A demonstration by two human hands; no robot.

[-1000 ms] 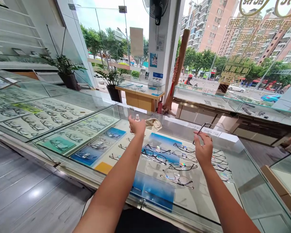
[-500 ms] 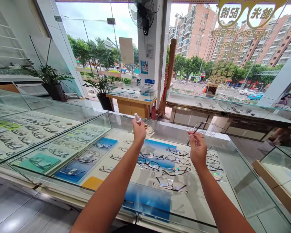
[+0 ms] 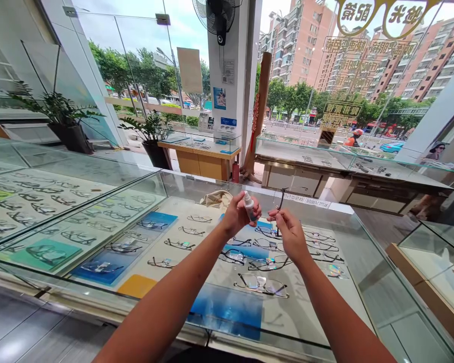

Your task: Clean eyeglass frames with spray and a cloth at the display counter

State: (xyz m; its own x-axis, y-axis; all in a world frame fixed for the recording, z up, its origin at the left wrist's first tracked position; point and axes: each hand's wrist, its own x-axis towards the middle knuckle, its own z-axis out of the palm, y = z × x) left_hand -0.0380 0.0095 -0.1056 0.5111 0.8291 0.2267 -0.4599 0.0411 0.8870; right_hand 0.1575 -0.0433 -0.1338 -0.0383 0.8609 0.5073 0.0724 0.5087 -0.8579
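Note:
My left hand is closed around a small clear spray bottle with a white top, held upright and slightly tilted over the glass counter. Close beside it on the right, my right hand pinches a pair of thin dark-framed eyeglasses, which stand up edge-on above the fingers. The bottle and the eyeglasses are apart by a small gap. Behind my left hand a crumpled beige cloth lies on the counter top. Part of the eyeglasses is hidden by my fingers.
Under the glass, several eyeglasses lie in rows on white and blue sheets. More frames fill the left display case. Further off stand a wooden display table, a potted plant and another glass case by the window.
My left hand has moved right with the spray bottle, away from the cloth, which now shows more fully. My right hand has come left with the eyeglasses, now turned edge-on.

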